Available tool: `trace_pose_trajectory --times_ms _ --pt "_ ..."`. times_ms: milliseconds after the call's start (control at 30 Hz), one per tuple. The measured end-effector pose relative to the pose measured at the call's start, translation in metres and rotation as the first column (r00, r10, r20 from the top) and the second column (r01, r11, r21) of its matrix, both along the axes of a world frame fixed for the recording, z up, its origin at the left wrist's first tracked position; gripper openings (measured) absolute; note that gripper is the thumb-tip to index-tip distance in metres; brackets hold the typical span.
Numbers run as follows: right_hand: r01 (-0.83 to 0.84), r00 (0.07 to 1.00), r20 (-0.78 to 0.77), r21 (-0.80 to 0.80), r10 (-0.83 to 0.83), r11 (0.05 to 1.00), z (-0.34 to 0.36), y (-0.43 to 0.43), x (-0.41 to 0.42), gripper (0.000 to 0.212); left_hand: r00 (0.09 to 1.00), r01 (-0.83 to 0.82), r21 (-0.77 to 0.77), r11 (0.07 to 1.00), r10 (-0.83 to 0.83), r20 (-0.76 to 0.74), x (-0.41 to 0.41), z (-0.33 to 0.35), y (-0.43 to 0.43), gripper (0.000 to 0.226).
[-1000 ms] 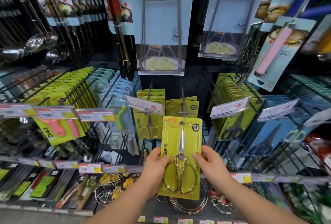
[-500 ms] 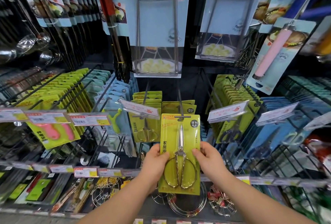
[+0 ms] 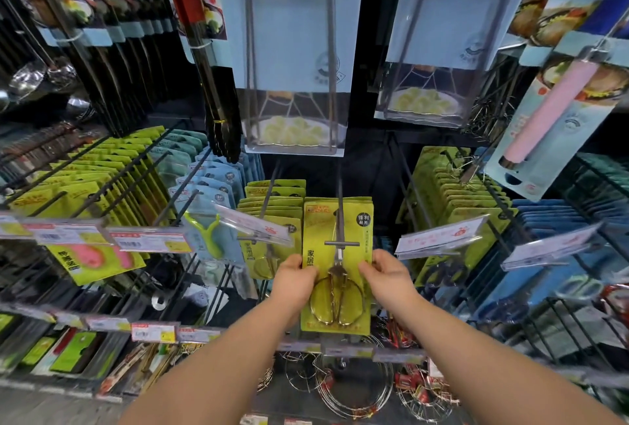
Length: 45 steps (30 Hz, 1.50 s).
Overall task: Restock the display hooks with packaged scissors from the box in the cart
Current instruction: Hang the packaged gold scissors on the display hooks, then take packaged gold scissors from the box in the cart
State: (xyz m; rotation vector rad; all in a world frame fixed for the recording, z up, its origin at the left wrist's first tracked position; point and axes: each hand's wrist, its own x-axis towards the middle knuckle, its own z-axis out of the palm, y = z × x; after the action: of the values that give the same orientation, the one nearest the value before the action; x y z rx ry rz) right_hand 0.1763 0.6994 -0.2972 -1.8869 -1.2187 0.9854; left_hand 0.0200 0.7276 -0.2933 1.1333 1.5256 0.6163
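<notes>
Fingers first: those of your left hand [image 3: 294, 280] curl round the left edge of the yellow scissors pack [image 3: 320, 237], and the fingers [image 3: 367, 268] of your right hand [image 3: 391, 278] pinch its right edge. You've got the pack upright between them, right at the front of the centre hook [image 3: 340, 186], and the hook's crossbar tip shows in front of the card. Matching yellow packs [image 3: 272, 217] fill the hook just left, a price label [image 3: 442, 237] juts out on the right, and wire rings [image 3: 354, 387] show below.
</notes>
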Motion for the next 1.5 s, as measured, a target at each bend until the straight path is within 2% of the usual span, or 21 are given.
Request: trace_pose_trajectory --times_ms 67,167,267,433,533,667,733,800,867,933,1000,1067,1167,1500 --pt "-0.017 0.997 0.076 -0.074 0.023 0.997 -0.008 0.015 0.005 0.008 0.999 0.001 -0.015 1.000 -0.001 -0.036 0.004 -0.001 0.010 0.042" --pt "-0.020 0.990 0.133 -0.137 0.038 0.990 -0.022 0.032 0.011 0.030 0.992 0.011 -0.023 1.000 -0.014 -0.127 0.008 0.000 0.024 0.043" --pt "-0.046 0.988 0.140 -0.142 0.066 0.989 -0.029 0.041 0.017 0.032 0.967 0.058 -0.045 0.997 -0.067 -0.246 0.011 0.002 0.032 0.052" --pt "-0.097 0.981 0.152 -0.155 0.121 0.983 -0.035 0.048 0.024 0.041 0.945 0.084 -0.048 0.995 -0.095 -0.312 0.011 0.006 0.036 0.053" --pt "-0.080 0.986 0.131 -0.186 0.105 0.979 -0.034 0.046 0.024 0.050 0.955 0.069 -0.040 0.997 -0.078 -0.285 0.009 0.009 0.034 0.052" --pt "-0.027 0.979 0.190 -0.227 0.071 0.973 -0.024 0.039 0.021 0.059 0.984 0.043 0.002 0.999 -0.042 -0.173 0.006 0.011 0.021 0.052" --pt "-0.020 0.963 0.257 -0.214 0.076 0.977 -0.010 0.026 0.019 0.056 0.982 0.089 0.037 0.995 -0.082 -0.169 0.001 0.015 0.010 0.054" --pt "-0.096 0.914 0.374 -0.174 0.156 0.980 0.003 0.007 0.017 0.052 0.915 0.256 0.093 0.962 -0.210 -0.343 -0.006 0.018 -0.001 0.056" --pt "-0.177 0.812 0.530 -0.177 0.245 0.968 0.018 -0.018 0.015 0.054 0.739 0.469 0.117 0.875 -0.317 -0.595 -0.012 0.024 -0.013 0.057" --pt "-0.194 0.675 0.670 -0.242 0.308 0.951 0.031 -0.045 0.011 0.057 0.547 0.623 0.098 0.776 -0.343 -0.763 -0.015 0.029 -0.028 0.060" --pt "-0.176 0.579 0.736 -0.308 0.351 0.935 0.039 -0.070 0.009 0.059 0.383 0.718 0.060 0.694 -0.321 -0.866 -0.014 0.034 -0.045 0.065" --pt "-0.136 0.538 0.758 -0.353 0.368 0.926 0.042 -0.094 0.010 0.061 0.280 0.773 0.021 0.634 -0.311 -0.908 -0.010 0.034 -0.060 0.071" --pt "-0.079 0.545 0.750 -0.400 0.375 0.913 0.044 -0.129 0.016 0.065 0.217 0.822 -0.017 0.570 -0.340 -0.915 -0.003 0.030 -0.083 0.076" --pt "-0.011 0.572 0.756 -0.380 0.317 0.925 0.049 -0.228 0.045 0.064 0.149 0.890 -0.015 0.456 -0.320 -0.936 0.029 0.046 -0.163 0.079"
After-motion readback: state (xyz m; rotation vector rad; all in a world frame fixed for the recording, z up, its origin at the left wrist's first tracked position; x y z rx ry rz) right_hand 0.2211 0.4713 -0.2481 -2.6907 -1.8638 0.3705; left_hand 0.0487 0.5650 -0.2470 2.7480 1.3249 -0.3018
